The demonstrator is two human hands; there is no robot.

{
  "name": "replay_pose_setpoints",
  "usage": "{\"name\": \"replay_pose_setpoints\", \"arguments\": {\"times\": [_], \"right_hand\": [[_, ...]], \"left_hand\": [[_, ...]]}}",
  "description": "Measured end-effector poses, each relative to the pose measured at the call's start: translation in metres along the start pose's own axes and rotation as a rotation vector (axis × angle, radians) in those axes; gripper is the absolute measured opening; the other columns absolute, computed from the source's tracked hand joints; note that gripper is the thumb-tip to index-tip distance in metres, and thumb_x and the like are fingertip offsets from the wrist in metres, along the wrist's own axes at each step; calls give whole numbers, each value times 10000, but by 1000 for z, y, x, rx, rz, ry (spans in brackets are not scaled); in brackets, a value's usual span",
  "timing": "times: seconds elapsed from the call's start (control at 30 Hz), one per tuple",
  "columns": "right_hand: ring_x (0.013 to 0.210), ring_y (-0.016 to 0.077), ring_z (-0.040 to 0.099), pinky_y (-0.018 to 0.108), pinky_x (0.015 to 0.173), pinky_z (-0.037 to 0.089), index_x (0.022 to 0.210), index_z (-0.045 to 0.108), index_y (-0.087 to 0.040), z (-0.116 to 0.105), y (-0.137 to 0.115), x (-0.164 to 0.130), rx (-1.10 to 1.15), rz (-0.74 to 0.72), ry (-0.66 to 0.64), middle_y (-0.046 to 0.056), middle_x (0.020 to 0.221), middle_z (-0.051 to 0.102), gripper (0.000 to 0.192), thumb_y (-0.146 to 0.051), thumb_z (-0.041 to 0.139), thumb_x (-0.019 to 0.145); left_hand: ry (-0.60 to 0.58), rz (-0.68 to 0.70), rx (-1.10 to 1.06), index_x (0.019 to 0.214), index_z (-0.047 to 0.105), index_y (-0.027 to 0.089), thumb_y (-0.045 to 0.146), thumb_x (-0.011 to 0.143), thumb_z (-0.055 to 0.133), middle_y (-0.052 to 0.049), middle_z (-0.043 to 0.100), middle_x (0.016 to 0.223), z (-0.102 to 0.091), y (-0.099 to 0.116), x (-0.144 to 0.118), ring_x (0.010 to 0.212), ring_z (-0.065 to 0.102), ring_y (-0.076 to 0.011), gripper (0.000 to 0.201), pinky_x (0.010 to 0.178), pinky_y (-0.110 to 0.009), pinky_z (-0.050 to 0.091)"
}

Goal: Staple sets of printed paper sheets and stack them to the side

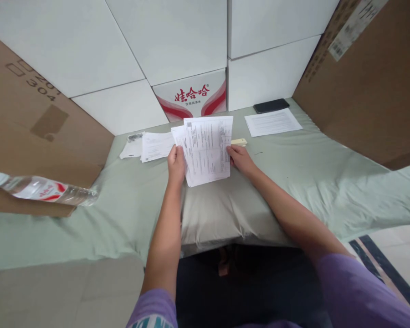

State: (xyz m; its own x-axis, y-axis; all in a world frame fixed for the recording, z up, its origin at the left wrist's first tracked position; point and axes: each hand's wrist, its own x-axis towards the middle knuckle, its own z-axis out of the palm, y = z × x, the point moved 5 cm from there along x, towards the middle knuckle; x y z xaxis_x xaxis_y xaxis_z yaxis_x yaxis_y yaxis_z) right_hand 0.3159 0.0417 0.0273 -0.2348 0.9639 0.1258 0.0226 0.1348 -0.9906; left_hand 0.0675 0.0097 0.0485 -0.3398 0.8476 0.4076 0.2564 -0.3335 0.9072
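Note:
A stack of printed sheets (pixel 208 150) is held up in front of me, its edges slightly uneven at the left. My left hand (pixel 176 164) grips the stack by its left edge, thumb on top. On the opposite edge my right hand (pixel 238 159) pinches the sheets, its fingers mostly behind them. Just beyond the right hand lies a small cream-coloured object (pixel 239 142), partly hidden by the paper; it looks like a stapler, but I cannot be sure. Left of the stack, more printed papers (pixel 156 146) rest on the cloth.
A green cloth (pixel 276 159) covers the table. A black phone (pixel 271 105) lies behind a printed sheet (pixel 272 122) at the right. A water bottle (pixel 44 189) is at the left by a cardboard box (pixel 37 132). Another cardboard box (pixel 372 100) stands right, white boxes (pixel 187 36) behind.

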Motion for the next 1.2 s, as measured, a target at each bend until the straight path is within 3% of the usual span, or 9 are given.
{"name": "replay_pose_setpoints", "arguments": {"times": [0.23,0.43,0.63,0.8,0.93,1.07,1.2], "right_hand": [[587,138,429,268,568,336,698,498,-210,-5,-2,-1,-99,-45,44,-12,592,459,438,-572,530,944],[642,149,411,284,589,302,646,399,-222,-4,-3,-1,-202,-74,41,-3,620,433,458,-562,518,928],[657,155,406,285,602,297,671,442,-213,-6,-5,0,-245,-117,47,1,634,437,443,-558,487,944],[666,151,388,285,627,325,678,423,-211,-18,-19,-3,-294,-233,171,0,648,417,461,-565,502,961],[754,188,505,300,688,422,747,540,-211,-30,-16,1,-97,-238,290,23,712,529,508,-690,543,916],[847,235,618,349,754,504,895,653,-217,-33,0,10,191,-142,289,49,802,652,570,-781,597,835],[840,234,631,365,775,514,897,672,-221,-28,3,10,192,-133,271,49,824,671,566,-779,608,833]], "left_hand": [[11,-8,-20,886,600,219,744,913,481,-31,625,871,0,-4,1,895,614,-196,539,806,-299,500],[11,-26,-49,858,583,222,723,910,517,-37,627,878,1,-4,0,929,619,-204,508,831,-320,524],[6,-47,-62,884,590,224,732,900,526,-40,650,912,2,-4,0,971,638,-209,512,871,-332,540],[26,-17,-52,946,622,225,723,921,489,-51,685,1003,0,-6,2,1044,652,-215,516,882,-326,542],[67,-31,-209,982,654,220,702,889,577,-54,714,1050,-1,-6,3,1100,660,-212,497,948,-321,534],[118,-55,-354,968,682,209,675,843,665,-64,739,1055,-1,-9,4,1138,667,-214,483,995,-310,520],[118,-77,-381,962,699,209,632,852,682,-71,749,1070,0,-13,5,1136,681,-214,438,1027,-320,512]]}}
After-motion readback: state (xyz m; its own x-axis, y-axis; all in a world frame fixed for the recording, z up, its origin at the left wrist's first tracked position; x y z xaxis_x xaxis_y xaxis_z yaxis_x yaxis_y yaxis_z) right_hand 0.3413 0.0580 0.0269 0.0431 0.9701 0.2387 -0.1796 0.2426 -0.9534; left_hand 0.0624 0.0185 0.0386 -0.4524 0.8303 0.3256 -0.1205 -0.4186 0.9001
